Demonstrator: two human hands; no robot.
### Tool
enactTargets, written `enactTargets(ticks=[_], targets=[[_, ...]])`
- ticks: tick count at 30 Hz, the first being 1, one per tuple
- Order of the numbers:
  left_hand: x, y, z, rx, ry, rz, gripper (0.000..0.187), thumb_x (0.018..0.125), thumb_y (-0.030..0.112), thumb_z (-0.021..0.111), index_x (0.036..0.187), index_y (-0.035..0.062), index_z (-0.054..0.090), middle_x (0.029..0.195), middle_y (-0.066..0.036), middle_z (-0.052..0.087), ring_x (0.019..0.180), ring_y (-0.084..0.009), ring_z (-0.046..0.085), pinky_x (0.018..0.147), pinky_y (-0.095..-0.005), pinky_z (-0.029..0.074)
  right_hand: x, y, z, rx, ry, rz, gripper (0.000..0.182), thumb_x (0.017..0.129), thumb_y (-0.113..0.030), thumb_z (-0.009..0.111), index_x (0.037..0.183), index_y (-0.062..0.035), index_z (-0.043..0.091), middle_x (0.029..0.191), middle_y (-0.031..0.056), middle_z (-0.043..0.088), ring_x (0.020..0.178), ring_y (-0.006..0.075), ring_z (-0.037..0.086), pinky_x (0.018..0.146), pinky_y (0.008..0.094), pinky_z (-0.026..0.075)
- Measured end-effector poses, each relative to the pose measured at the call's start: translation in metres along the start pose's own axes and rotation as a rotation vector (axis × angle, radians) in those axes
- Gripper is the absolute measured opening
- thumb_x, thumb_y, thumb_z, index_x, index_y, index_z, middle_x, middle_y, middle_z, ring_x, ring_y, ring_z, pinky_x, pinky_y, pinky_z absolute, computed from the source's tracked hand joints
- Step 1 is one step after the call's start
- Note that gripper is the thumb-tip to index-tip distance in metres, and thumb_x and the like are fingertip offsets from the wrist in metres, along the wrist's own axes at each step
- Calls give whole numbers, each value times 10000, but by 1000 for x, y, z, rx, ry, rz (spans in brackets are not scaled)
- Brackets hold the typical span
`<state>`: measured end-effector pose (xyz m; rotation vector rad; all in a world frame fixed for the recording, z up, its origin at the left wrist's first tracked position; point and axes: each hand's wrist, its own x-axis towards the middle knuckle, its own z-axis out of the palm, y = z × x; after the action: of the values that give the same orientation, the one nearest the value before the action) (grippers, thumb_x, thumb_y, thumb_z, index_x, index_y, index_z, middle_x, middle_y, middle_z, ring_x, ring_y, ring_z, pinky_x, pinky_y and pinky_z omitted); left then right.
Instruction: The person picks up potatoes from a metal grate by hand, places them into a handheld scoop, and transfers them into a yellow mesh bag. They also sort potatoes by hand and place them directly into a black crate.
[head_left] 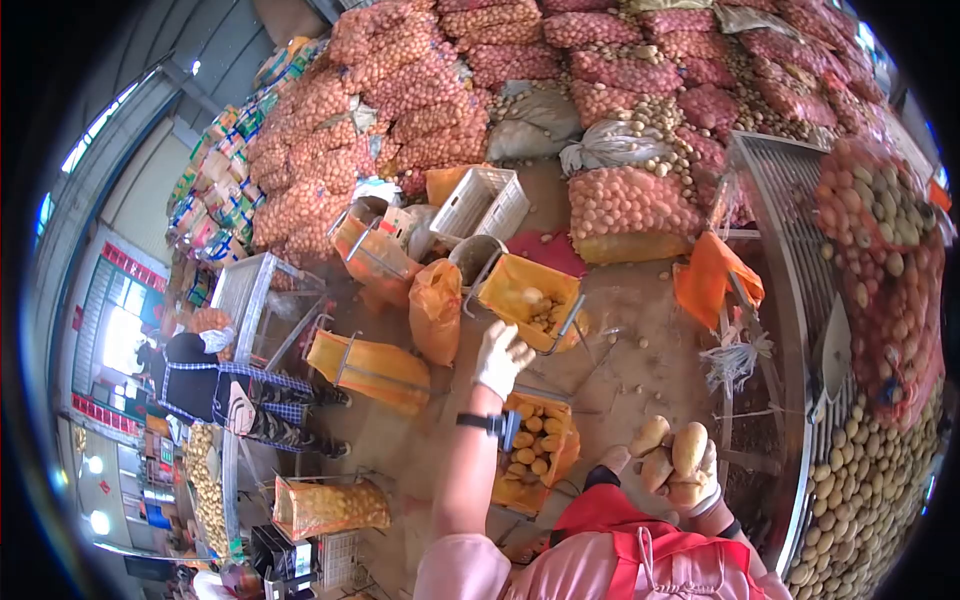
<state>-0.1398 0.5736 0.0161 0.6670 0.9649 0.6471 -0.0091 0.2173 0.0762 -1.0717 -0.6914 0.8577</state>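
My left hand point(503, 360), in a white glove, reaches forward with its fingers apart and nothing in it. Just beyond its fingertips is a yellow mesh bag point(508, 272), held open on a metal frame with some potatoes point(545, 310) inside. Below my left hand, beside the forearm, stands another framed orange bag point(568, 455) filled with potatoes. My right hand point(697, 492), also gloved, is closed around several large potatoes point(690, 447) in front of my red apron point(600, 515). Part of that palm is hidden behind them.
On the right runs a slatted metal sorting table point(780, 200) carrying loose potatoes point(860, 490) and a full net sack point(880, 270). Stacked sacks point(630, 205) line the back. A white crate point(480, 205) and another framed bag point(370, 370) stand ahead-left. A person point(200, 380) works at left.
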Motion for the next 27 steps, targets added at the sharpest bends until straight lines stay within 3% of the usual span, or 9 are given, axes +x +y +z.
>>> enactTargets(ticks=[3,4,7,9,12,15,17,22,27], targets=[[-15,-28,-68,-87,-82,-135,277,930,258,655,1194,196,598,1018,-41,654,906,-274,670,792,-441,574,40,36,-9,236,-2,197,70,860,-45,656,896,-47,596,928,140,614,610,162,526,426,280,414],[-20,-42,-88,-92,-19,-150,243,936,268,647,1163,187,620,978,-43,671,916,-270,677,786,-430,577,57,52,-9,669,158,457,101,858,-88,677,894,-48,592,931,132,600,654,169,537,448,291,436],[-56,-64,-148,-236,-22,-157,333,963,299,598,1209,75,595,1087,-156,654,991,-331,653,881,-438,552,126,43,20,1220,132,788,363,837,-311,749,1013,-36,589,969,97,565,823,205,565,628,352,539],[-90,-62,-154,-166,147,-152,344,967,286,589,1220,52,583,1072,-174,644,992,-337,647,875,-444,553,175,41,50,1307,38,709,444,841,-344,745,1112,-31,583,1005,99,571,859,229,582,693,380,562],[-125,-59,-165,-188,178,-79,326,976,245,574,1238,51,563,1072,-169,638,972,-324,649,858,-441,557,269,103,55,1013,-255,581,531,985,-538,484,1279,-98,522,1114,145,597,979,292,609,846,456,546],[-145,-60,-173,-169,239,-54,301,985,214,554,1246,65,554,1082,-168,635,958,-314,655,844,-430,562,320,135,62,833,-44,766,501,990,-503,517,1364,-171,489,1361,129,556,1209,328,567,913,581,510],[-141,-67,-182,-152,226,-42,289,990,202,541,1250,75,550,1091,-168,635,960,-311,658,835,-423,566,298,134,46,497,32,724,472,996,-443,536,1363,-150,492,1346,113,560,1173,327,576,929,563,507],[-110,-79,-157,-40,74,-84,292,984,194,548,1255,85,553,1095,-184,651,950,-323,675,795,-432,588,181,130,-61,584,110,760,396,991,-366,553,1300,-119,543,1208,97,634,1019,274,623,873,472,534],[-56,-97,-68,-4,-246,-307,344,949,235,604,1235,48,574,1034,-161,690,837,-273,702,709,-386,607,5,79,-154,524,657,606,341,955,-330,608,1196,-89,598,1047,112,688,820,257,664,695,392,549]])
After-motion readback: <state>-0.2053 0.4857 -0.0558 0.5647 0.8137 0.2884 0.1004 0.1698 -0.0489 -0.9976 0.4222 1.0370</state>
